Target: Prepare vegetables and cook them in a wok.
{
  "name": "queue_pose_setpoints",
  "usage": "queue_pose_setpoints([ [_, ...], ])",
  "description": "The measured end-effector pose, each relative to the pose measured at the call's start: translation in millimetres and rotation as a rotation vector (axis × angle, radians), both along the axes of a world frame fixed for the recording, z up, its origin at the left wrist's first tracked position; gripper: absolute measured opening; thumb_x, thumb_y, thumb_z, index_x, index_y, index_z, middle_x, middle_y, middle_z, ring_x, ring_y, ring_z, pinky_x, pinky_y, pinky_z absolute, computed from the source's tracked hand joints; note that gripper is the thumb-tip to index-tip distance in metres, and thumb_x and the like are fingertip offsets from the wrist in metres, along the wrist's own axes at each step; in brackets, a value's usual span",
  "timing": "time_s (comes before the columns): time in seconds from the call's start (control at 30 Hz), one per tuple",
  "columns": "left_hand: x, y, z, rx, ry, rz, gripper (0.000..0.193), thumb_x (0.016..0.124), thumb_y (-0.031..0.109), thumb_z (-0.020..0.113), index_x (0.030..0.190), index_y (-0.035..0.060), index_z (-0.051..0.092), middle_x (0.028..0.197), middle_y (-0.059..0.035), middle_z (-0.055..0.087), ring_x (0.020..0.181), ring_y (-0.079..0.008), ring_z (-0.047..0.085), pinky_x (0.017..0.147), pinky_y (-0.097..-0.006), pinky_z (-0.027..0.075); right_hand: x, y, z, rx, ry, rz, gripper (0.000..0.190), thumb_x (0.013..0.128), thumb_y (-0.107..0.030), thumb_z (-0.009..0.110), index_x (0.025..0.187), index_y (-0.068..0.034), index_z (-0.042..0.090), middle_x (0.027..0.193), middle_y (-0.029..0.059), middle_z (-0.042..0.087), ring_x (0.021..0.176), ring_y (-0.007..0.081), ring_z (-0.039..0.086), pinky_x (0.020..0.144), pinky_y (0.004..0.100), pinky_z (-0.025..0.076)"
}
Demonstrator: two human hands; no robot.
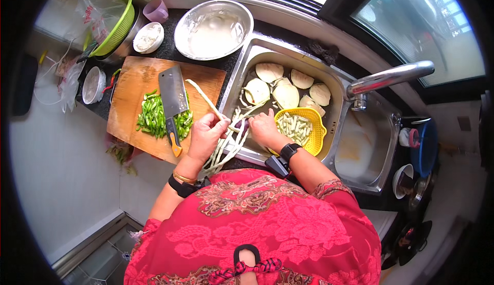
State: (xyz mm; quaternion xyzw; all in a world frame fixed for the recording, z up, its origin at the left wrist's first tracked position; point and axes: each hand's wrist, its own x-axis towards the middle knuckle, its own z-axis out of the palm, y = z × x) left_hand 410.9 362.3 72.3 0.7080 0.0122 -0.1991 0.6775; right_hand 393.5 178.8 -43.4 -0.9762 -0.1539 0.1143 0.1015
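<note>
My left hand [208, 133] pinches a long pale green bean [202, 94] between thumb and fingers. The bean's far end reaches over the wooden cutting board [135, 78]. More long beans [222, 155] hang over the near left rim of the steel sink [339, 121]. Over the basin, my right hand [267, 129] has its fingertips close to the beans; whether it grips one is unclear. Just right of it, a yellow plastic strainer [320, 130] holds short bean pieces [295, 126]. Large pale vegetable slices [285, 95] lie in the basin behind. Something purple [242, 125] shows between my hands.
A cleaver [173, 92] lies across chopped green peppers [150, 117] on the board. Behind stand a metal bowl [214, 30], a small white bowl [148, 38] and a purple cup [156, 11]. The faucet [389, 77] reaches over the sink's right side. A second basin [353, 146] holds cloudy water.
</note>
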Motion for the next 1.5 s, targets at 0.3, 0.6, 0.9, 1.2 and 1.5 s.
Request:
queue_pose_setpoints([
  [0.3,1.1,-2.9,2.8,-0.036,0.033,-0.01,0.014,0.083,0.014,0.059,0.085,0.001,0.059,0.071,-0.0002,0.057,0.06,-0.005,0.051,0.053,-0.0182,0.045,0.2,-0.4,-15.9,0.091,0.113,-0.059,0.01,0.069,-0.011,0.053,0.078,-0.008,0.058,0.075,0.0106,0.063,0.078,0.0266,0.06,0.082,0.0524,0.035],
  [0.6,5.7,4.8,11.5,-0.099,0.077,0.033,0.015,0.084,0.015,0.058,0.087,0.0006,0.058,0.072,-0.0022,0.057,0.061,-0.0072,0.054,0.055,-0.0195,0.048,-0.5,-69.5,42.1,0.025,0.243,-0.169,0.012,0.068,-0.014,0.053,0.071,-0.008,0.063,0.071,0.0161,0.061,0.067,0.0328,0.06,0.06,0.0422,0.047],
  [0.9,9.8,-9.1,13.6,-0.215,0.201,-0.006,0.016,0.084,0.016,0.058,0.088,0.0004,0.058,0.071,-0.0038,0.058,0.06,-0.0099,0.056,0.054,-0.0212,0.049,2.0,-15.8,108.6,1.464,0.764,-0.433,0.016,0.084,-0.012,0.053,0.091,-0.001,0.061,0.073,0.0044,0.061,0.066,0.0111,0.058,0.061,0.0246,0.047],
  [1.2,15.0,-2.9,14.7,-0.226,0.086,0.07,0.011,0.084,0.011,0.057,0.088,0.0009,0.059,0.069,-0.0004,0.055,0.058,-0.006,0.051,0.053,-0.0194,0.044,4.9,-4.5,101.7,0.981,0.478,-0.197,0.021,0.08,-0.015,0.045,0.084,-0.002,0.061,0.067,0.0085,0.059,0.059,0.0151,0.055,0.052,0.029,0.044],
  [1.5,-7.4,-10.3,40.1,-0.207,-0.095,-0.028,0.01,0.085,0.008,0.056,0.086,-0.0017,0.058,0.071,-0.0022,0.057,0.06,-0.0075,0.053,0.057,-0.0213,0.045,9.4,-19.3,45.4,1.288,0.544,-1.105,0.021,0.081,-0.014,0.039,0.076,-0.003,0.057,0.065,0.007,0.057,0.055,0.0141,0.056,0.042,0.0281,0.044],
])
